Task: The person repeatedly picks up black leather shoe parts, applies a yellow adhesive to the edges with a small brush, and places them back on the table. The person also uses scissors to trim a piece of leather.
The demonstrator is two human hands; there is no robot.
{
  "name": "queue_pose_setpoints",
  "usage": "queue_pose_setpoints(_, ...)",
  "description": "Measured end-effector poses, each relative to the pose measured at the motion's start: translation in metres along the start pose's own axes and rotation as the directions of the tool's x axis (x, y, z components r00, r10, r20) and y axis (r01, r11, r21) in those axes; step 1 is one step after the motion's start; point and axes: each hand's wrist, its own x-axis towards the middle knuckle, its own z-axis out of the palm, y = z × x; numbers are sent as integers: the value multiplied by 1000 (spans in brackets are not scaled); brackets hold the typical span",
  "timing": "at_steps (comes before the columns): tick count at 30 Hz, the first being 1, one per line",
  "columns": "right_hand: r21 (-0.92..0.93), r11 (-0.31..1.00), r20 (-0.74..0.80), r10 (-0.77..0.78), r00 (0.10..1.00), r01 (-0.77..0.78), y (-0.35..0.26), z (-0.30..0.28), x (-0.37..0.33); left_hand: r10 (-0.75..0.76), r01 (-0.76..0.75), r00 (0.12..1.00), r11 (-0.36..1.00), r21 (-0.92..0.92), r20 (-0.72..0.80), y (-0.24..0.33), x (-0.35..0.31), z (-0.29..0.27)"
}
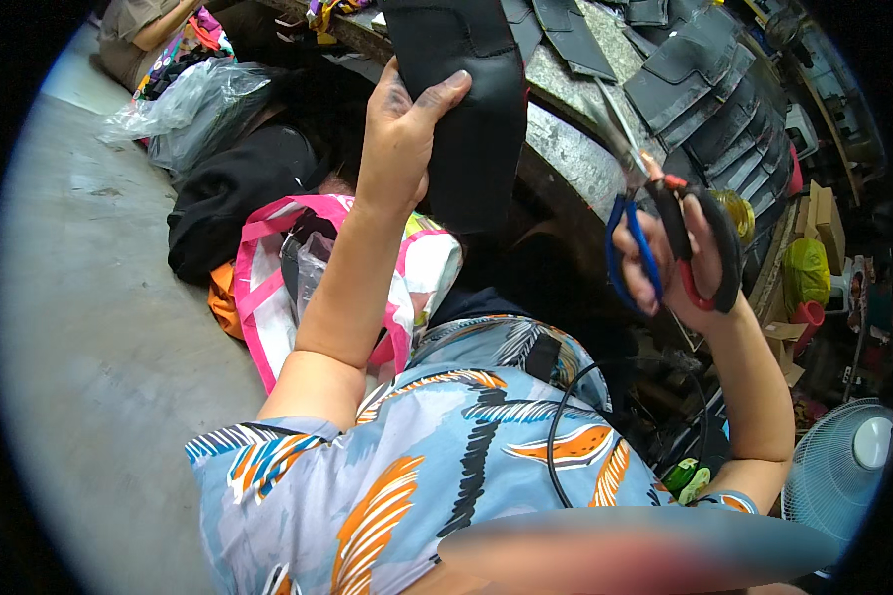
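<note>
My left hand (407, 129) grips a flat black panel (476, 109), thumb on its front face and the other fingers behind. The panel looks like leather, has a stitched or pressed line near its top, and hangs upright. On the right, my right hand (670, 263) is closed around scissors (633, 149), with fingers through the handles. One handle loop is blue, another black with red. The blades point up and away, blurred and apart from the panel. Whether this is a single pair I cannot tell.
A worn workbench (575, 149) carries overlapping stacks of black panels (704, 89). To my left stand a pink-and-white bag (258, 297), a black cloth bundle (238, 203) and a clear plastic bag (203, 109). A white fan (838, 466) is at lower right. Another person (134, 30) sits at far left.
</note>
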Motion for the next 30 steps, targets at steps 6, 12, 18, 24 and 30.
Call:
queue_pose_setpoints(6,27,999,183,-34,983,30,19,11,-3,42,-66,995,958,278,90,2,-8,14)
queue_pose_setpoints(12,-119,993,27,-16,1000,19,12,24,-7,76,-110,988,957,268,135,4,-14,21)
queue_pose_setpoints(18,-301,950,-100,-120,988,85,11,33,-11,111,-121,992,971,208,58,-2,-14,15)
queue_pose_setpoints(24,-305,947,-58,-126,990,102,10,32,-7,88,-87,995,996,17,-45,-10,-18,15)
queue_pose_setpoints(30,-209,969,0,-138,990,135,7,30,-3,116,-116,993,993,37,-20,-9,-21,16)
